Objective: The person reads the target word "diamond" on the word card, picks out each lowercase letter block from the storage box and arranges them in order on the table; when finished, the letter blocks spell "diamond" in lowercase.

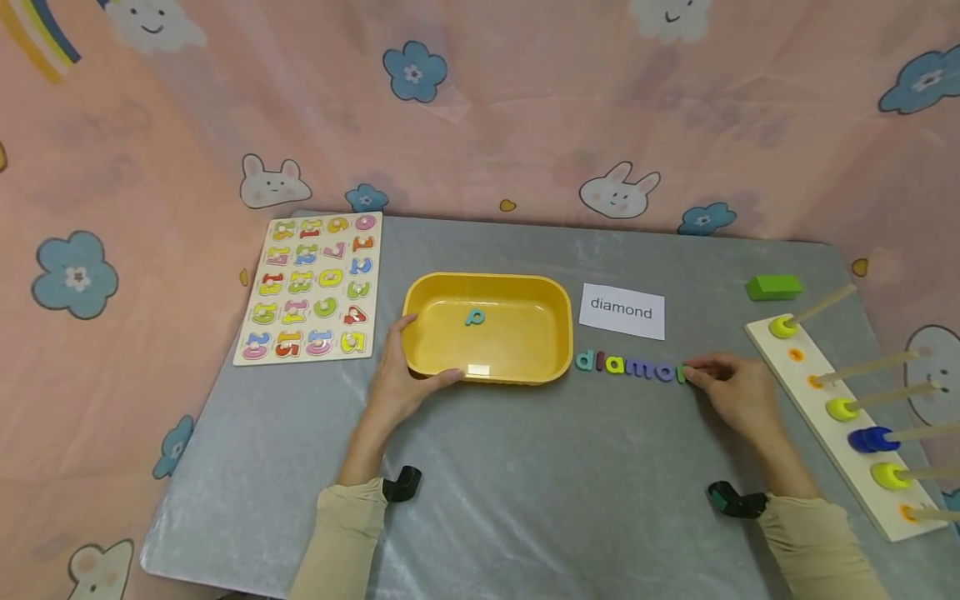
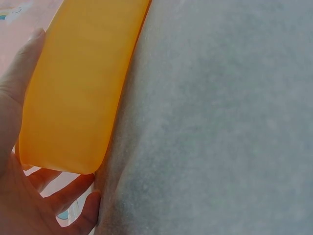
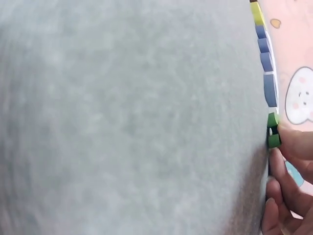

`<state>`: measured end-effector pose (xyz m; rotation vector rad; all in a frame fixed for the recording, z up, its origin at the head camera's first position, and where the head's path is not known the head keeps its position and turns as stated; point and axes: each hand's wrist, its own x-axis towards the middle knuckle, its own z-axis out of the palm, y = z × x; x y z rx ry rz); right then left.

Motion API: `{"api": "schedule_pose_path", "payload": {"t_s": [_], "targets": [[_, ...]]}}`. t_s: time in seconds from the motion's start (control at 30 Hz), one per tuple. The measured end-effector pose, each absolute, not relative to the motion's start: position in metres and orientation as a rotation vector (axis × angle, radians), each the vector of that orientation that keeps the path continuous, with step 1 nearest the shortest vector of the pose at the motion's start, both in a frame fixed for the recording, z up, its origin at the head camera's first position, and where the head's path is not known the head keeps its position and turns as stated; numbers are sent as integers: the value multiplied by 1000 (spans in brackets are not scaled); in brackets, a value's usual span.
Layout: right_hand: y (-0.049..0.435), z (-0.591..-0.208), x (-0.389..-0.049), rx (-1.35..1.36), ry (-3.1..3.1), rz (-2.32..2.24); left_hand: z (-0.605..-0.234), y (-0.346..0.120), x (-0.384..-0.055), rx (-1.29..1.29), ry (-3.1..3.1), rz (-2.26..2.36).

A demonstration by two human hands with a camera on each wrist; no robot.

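At the left end of a yellow plastic tray [image 1: 487,287], my left hand [image 1: 401,367] holds the corner, thumb along the near wall and fingers round the side. In the left wrist view the tray [image 2: 78,93] fills the upper left beside the hand [image 2: 29,191]. A single teal letter [image 1: 474,317] lies inside it. My right hand [image 1: 738,396] pinches a green letter [image 1: 681,374] at the right end of a row of coloured letters [image 1: 615,365] reading "diamo". The right wrist view shows thumb and fingers at that green letter [image 3: 274,141]; its full shape is partly hidden.
Above the row lies a white card [image 1: 622,312] printed "diamond". A number puzzle board [image 1: 307,287] sits at the left. To the right stand a pegboard [image 1: 847,425] with upright wooden rods and rings, and a green block [image 1: 774,287]. Grey cloth covers the table [image 1: 525,492].
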<state>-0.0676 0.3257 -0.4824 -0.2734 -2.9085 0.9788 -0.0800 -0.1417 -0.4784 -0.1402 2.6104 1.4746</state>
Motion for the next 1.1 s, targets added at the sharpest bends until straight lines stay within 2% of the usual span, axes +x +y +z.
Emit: {"api": "schedule_pose_path", "payload": {"t_s": [0.27, 0.47, 0.77, 1.1], "targets": [[319, -484, -68, -312, -2916, 946, -479, -140, -80, -142, 2609, 1468], [275, -472, -70, -268, -2813, 1021, -479, -142, -79, -151, 2612, 1464], [186, -464, -90, 249, -2620, 1239, -478, -142, -79, -154, 2616, 1461], [134, -451, -111, 528, -2766, 1159, -478, -141, -80, -144, 2614, 1467]]}}
